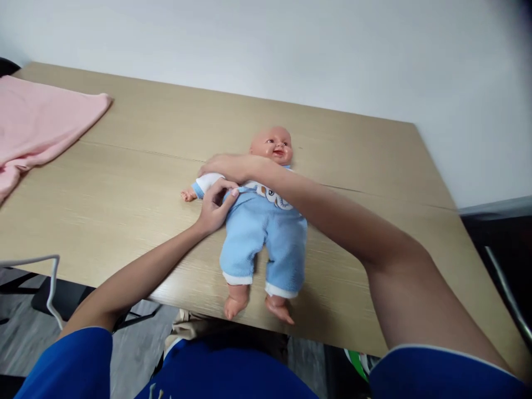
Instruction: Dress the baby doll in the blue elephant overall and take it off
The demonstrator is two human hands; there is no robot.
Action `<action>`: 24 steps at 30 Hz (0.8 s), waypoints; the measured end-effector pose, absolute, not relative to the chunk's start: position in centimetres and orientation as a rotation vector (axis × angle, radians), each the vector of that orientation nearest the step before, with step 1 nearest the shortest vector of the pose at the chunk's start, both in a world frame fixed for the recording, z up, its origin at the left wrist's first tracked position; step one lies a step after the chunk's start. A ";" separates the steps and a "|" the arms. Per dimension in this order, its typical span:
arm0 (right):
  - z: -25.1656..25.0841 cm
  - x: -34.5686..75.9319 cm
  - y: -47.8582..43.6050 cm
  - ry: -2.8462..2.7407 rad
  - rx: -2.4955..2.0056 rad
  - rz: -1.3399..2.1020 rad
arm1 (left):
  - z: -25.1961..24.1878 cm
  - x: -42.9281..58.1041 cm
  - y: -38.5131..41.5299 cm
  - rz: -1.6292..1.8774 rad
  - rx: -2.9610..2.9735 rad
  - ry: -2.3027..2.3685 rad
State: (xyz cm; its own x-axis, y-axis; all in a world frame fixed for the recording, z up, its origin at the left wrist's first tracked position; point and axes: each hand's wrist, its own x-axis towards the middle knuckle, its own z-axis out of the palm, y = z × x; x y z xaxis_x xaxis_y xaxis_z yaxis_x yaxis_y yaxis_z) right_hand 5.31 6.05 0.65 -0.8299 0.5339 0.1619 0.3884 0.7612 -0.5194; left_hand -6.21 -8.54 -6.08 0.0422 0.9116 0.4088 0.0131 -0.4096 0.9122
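A baby doll [272, 145] lies face up on the table, its head away from me and its bare feet near the front edge. It wears light blue trousers [266, 221] and a white top with a printed animal figure. At the waist, on the left side, my left hand [216, 206] is closed with thumb and fingers on the trousers' edge. My right hand [226, 167] reaches across the doll's chest and curls over its white sleeve [208, 182]. That hand is slightly blurred, and its fingertips are partly hidden. My right forearm covers the doll's other arm.
A pink cloth [45, 119] is spread at the left of the wooden table [137, 122]. Behind the table stands a white wall [291, 50]. A pale metal bar [54, 282] shows at the left front edge, with dark chair parts below.
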 end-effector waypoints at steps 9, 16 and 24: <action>0.3 8.1 4.3 -2.369 -0.680 0.864 | -6.7 -7.0 -9.3 1.573 1.677 1.055; 0.5 11.8 3.1 -2.162 -0.620 1.028 | -8.7 -7.4 -9.2 2.059 1.937 1.180; 0.5 13.4 1.8 -2.304 -0.559 0.886 | -7.3 -6.2 -8.9 2.133 1.563 1.004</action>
State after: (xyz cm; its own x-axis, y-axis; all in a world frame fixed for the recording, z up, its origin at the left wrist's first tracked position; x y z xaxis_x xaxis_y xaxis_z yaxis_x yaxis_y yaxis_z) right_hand 13.41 1.79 0.55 -0.7307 0.5666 0.3809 0.1654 0.6882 -0.7064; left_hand -6.23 -8.93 -7.28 -0.3555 0.6151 0.7037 0.1501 -0.7056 0.6926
